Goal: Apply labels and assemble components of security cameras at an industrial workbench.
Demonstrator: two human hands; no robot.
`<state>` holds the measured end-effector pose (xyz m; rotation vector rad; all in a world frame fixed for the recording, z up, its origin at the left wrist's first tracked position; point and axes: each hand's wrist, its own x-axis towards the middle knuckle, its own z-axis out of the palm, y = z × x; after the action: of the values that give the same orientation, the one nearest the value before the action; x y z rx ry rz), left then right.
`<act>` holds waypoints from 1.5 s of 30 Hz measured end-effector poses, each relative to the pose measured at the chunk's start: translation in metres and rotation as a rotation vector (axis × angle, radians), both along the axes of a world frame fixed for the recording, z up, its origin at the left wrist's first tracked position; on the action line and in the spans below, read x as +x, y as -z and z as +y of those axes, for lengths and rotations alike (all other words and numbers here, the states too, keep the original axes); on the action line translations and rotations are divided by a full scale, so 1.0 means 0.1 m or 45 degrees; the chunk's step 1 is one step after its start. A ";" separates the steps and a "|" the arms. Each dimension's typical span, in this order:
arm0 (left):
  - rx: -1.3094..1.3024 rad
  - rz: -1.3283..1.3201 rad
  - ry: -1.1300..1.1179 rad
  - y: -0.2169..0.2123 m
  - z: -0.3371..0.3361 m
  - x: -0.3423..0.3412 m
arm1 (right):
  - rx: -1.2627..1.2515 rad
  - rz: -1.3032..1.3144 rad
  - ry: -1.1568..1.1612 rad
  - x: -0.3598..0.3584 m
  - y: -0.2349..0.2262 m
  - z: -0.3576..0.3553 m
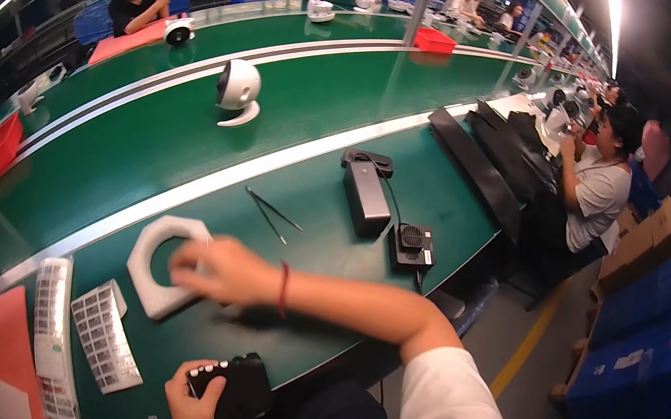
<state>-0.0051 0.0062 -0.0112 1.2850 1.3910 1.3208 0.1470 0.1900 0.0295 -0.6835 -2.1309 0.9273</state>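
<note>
Your left hand (pixel 196 400) has its fingers wrapped around a black boxy part (pixel 244 384) by the near edge of the surface (pixel 333 249). Your right hand (pixel 224 269) is over the right side of the white ring (pixel 158 301); it's blurred, can't tell if those fingers grip it or are free. Ring sits near the surface's far edge, between label sheets (pixel 106 340) and tweezers (pixel 270 214). Grey box-shaped device (pixel 367 197): farther right, past the tweezers.

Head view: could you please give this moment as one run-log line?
left hand: holds black object; right hand: over white ring, contact unclear; tweezers: on table; white device: on belt
</note>
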 end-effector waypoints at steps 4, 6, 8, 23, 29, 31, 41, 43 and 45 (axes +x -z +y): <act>0.157 0.230 -0.041 0.11 0.03 -0.02 | 0.568 0.093 -0.415 0.08 0.08 -0.74; 0.158 0.202 -0.017 0.09 0.08 0.04 | 0.489 0.138 -0.308 0.14 0.20 -0.76; 0.096 0.122 0.011 0.13 0.07 0.03 | 0.461 0.130 -0.316 0.11 0.28 -0.69; 0.035 -0.024 0.084 0.09 0.04 0.11 | 0.722 0.608 1.467 4.12 -0.54 0.51; 0.022 0.017 0.026 0.11 0.01 0.02 | 0.239 0.200 2.189 6.35 -0.89 -0.24; 0.022 -0.018 0.054 0.07 0.01 0.03 | 0.385 0.728 1.919 6.18 -1.10 -0.54; 0.033 0.080 0.086 0.11 0.06 0.05 | 0.384 -0.069 0.300 1.41 0.03 -0.96; 0.033 0.061 0.090 0.11 0.07 0.04 | 0.350 0.128 0.094 0.78 0.40 -1.07; 0.054 0.060 0.091 0.12 0.05 0.04 | 0.420 0.014 0.060 0.58 0.47 -1.18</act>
<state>-0.0006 0.0108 -0.0228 1.3890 1.3432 1.2855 0.2051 0.0723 -0.0174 -0.5561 -2.1790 0.5338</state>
